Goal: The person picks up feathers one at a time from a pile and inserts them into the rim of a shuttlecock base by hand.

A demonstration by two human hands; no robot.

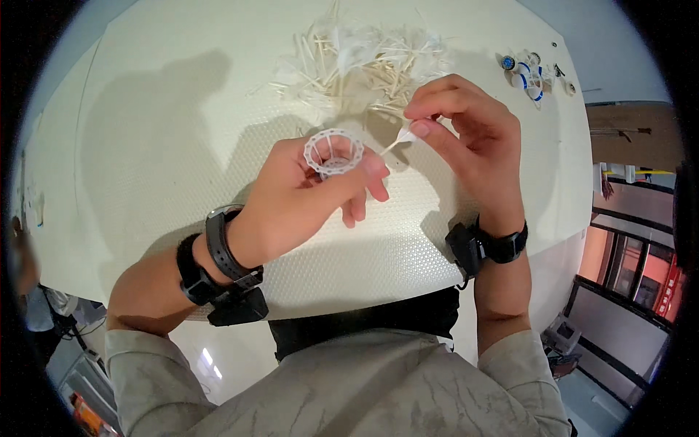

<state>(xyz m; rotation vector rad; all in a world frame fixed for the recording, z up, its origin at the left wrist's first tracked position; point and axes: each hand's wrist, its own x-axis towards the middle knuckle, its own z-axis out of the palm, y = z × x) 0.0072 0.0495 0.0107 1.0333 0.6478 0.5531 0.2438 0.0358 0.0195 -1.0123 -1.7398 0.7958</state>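
My left hand (302, 193) is closed around a white, open cage-like ring frame (314, 162) with small holes along its round rim and thin upright bars. Its thumb lies along the frame's right side. To the right, my right hand (470, 138) pinches a small white feather-like piece (405, 137) between thumb and fingertips. A pale, stick-like shaft runs from that piece down toward my left thumb; whether it touches the thumb is hard to see. Beyond both hands lies a loose heap of similar pale shafts with white wisps (364, 62).
On the white table (167, 189), several small round parts in blue and white (526, 79) lie at the far right. A dotted, textured mat area (378, 255) spreads below my hands. Black bands with small boxes sit on both wrists. A person shows at the far left edge.
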